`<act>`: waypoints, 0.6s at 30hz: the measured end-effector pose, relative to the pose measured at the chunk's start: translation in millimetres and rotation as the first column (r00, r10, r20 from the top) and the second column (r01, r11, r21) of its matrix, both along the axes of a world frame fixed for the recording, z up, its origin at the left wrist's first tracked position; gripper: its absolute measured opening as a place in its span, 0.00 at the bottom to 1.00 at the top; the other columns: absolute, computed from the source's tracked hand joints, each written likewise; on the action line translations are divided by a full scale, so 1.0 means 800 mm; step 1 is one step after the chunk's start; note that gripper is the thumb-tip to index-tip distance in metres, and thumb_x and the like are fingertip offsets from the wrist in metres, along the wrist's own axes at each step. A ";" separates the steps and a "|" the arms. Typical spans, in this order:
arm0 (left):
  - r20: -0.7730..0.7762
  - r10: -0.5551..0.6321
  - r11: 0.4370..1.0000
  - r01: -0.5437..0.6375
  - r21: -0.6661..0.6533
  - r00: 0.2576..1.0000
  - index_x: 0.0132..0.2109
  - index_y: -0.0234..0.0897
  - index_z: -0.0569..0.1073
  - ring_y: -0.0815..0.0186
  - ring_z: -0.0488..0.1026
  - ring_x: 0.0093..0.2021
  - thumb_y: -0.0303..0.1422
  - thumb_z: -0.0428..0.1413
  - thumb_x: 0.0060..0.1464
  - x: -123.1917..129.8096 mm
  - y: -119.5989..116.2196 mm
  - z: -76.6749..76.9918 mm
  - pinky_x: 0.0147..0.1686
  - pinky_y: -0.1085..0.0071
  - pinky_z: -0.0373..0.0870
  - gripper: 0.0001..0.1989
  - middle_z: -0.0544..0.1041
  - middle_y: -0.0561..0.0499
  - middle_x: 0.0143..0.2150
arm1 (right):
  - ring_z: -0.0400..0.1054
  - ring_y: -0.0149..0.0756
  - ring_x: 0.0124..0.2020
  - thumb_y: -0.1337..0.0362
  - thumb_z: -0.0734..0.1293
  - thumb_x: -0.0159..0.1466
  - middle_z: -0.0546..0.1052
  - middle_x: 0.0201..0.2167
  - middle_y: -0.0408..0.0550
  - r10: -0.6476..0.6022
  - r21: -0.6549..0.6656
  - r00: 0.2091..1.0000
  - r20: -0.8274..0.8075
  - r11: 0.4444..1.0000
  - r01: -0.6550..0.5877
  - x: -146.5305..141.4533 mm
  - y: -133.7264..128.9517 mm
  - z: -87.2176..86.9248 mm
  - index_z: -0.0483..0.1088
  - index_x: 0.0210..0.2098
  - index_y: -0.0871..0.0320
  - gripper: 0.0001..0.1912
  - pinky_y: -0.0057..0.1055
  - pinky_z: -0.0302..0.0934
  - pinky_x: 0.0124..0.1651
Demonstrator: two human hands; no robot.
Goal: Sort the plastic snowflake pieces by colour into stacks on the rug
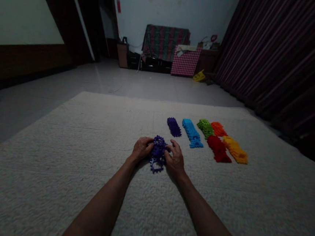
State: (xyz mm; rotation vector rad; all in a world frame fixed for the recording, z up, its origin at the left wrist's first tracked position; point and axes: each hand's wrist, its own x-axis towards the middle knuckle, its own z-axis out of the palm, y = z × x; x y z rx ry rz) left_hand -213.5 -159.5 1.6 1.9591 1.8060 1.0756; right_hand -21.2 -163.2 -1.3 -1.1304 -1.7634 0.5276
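Observation:
On the mat in front of me sits a loose heap of purple toothed pieces [158, 151], some with open middles like frames. My left hand [143, 148] grips the heap's left side with bent fingers. From the right, my right hand [175, 158] holds the same heap, its thumb against the pieces and a finger raised. Just beyond it, a neat purple row of toothed pieces [174, 127] lies on the mat. A longer blue row of similar pieces [192, 133] is to the right of that. The fingers partly hide the heap.
Farther right lie green [205, 128], orange [218, 129], red [218, 149] and yellow [235, 149] rows of toothed pieces. A pale textured mat [75, 140] covers the floor. Beyond stand a cloth-covered cabinet [165, 43] and a dark curtain [275, 58] at right.

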 end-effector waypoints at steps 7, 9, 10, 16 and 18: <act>0.001 -0.003 1.000 0.003 0.005 1.000 0.46 0.40 0.80 0.62 0.76 0.48 0.31 0.54 0.57 0.000 -0.002 0.003 0.53 0.65 0.70 0.13 0.82 0.48 0.46 | 0.71 0.39 0.40 0.58 0.66 0.62 0.74 0.38 0.50 -0.058 -0.019 0.978 -0.199 0.998 0.056 0.008 0.003 0.015 0.77 0.39 0.56 0.12 0.36 0.69 0.42; 0.006 -0.005 1.000 0.005 0.005 1.000 0.46 0.39 0.80 0.61 0.76 0.48 0.31 0.54 0.56 0.000 -0.002 0.003 0.53 0.65 0.70 0.13 0.82 0.48 0.45 | 0.70 0.39 0.41 0.59 0.66 0.61 0.74 0.38 0.50 -0.092 0.010 0.969 -0.229 0.995 0.097 0.011 0.007 0.015 0.77 0.38 0.56 0.11 0.35 0.69 0.42; 0.008 -0.003 1.000 0.003 0.003 1.000 0.46 0.40 0.80 0.61 0.76 0.48 0.31 0.54 0.56 0.001 -0.002 0.003 0.53 0.64 0.70 0.13 0.82 0.48 0.46 | 0.70 0.40 0.42 0.60 0.65 0.61 0.74 0.39 0.51 -0.097 0.016 0.968 -0.231 0.995 0.103 0.013 0.009 0.014 0.77 0.38 0.56 0.11 0.36 0.69 0.42; 0.016 0.009 1.000 -0.009 -0.018 1.000 0.46 0.41 0.80 0.61 0.76 0.49 0.31 0.54 0.56 0.000 0.000 0.002 0.53 0.64 0.70 0.13 0.82 0.49 0.46 | 0.69 0.43 0.48 0.73 0.58 0.52 0.73 0.44 0.53 0.007 0.002 0.998 -0.056 1.000 -0.007 0.016 0.019 -0.007 0.77 0.41 0.56 0.22 0.43 0.66 0.55; 0.016 0.011 1.000 -0.011 -0.027 1.000 0.46 0.42 0.80 0.61 0.76 0.49 0.31 0.54 0.56 0.000 0.000 0.002 0.54 0.63 0.70 0.13 0.82 0.49 0.46 | 0.67 0.44 0.52 0.75 0.57 0.48 0.73 0.48 0.53 0.035 0.014 0.999 -0.010 0.999 -0.034 0.017 0.018 -0.009 0.75 0.46 0.56 0.29 0.45 0.62 0.59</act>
